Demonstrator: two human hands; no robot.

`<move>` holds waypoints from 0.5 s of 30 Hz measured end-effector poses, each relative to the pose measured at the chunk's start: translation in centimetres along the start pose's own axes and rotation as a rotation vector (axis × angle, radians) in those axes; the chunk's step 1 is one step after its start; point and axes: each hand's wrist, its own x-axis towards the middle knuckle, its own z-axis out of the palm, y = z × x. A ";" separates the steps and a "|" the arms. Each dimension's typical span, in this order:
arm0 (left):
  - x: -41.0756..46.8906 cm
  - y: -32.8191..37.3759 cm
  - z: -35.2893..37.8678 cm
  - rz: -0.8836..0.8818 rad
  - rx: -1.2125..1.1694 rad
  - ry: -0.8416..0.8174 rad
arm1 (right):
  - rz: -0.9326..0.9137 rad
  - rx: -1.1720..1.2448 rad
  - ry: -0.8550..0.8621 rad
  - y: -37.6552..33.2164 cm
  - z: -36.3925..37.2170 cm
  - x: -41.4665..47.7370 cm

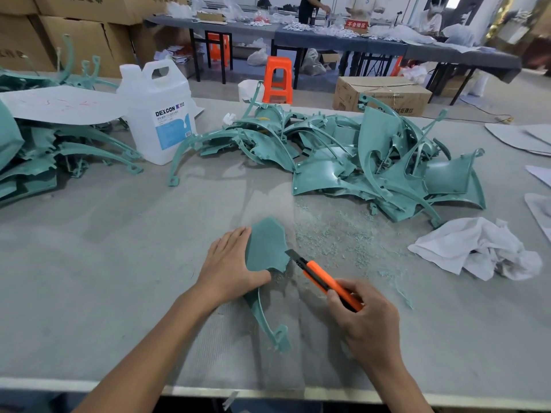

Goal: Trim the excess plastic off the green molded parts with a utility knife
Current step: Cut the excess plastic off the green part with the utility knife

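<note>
Nearest, right grip [366, 326] is wrapped round the orange utility knife [323, 280], blade out & pointing to 10 o'clock, tip at the panel's right edge. Judged mid-trim: the cut side is opposite the holding fingers, which keeps them off the blade line. Left grip [231, 266], fingers straight & flat, presses the green molded part [267, 248] onto the desk [104, 263] from its 9 o'clock side, thumb at the lower edge, prob. to stop it skating under the blade. The part's curved arm trails to 6 o'clock, btwn both wrists. Green shavings [337, 236] litter the desk at 2 o'clock of the part. White rag [477, 251] lies at 3 o'clock, well apart. Further out, pile of green parts [372, 162] at 1 o'clock, likely the supply for next picks. DEXCON jug [162, 114] at 11, stack of parts [35, 162] at 10; trimmed or not, can't tell.
</note>
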 end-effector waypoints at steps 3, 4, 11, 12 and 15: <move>0.1 0.6 -0.7 -0.046 -0.037 -0.027 | 0.024 -0.038 0.028 -0.2 0.3 0.3; 0.1 0.9 -1.0 -0.048 -0.060 -0.017 | 0.047 -0.023 0.034 -0.1 0.3 0.4; -2.1 1.3 -3.2 0.007 -0.888 -0.139 | 0.137 0.442 -0.048 0.1 -1.1 0.5; -2.4 1.4 -3.6 0.032 -0.912 -0.177 | 0.145 0.506 -0.065 -0.1 -1.3 0.5; -3.0 2.2 -3.9 0.063 -0.919 -0.205 | 0.150 0.597 -0.127 -0.3 -1.6 0.3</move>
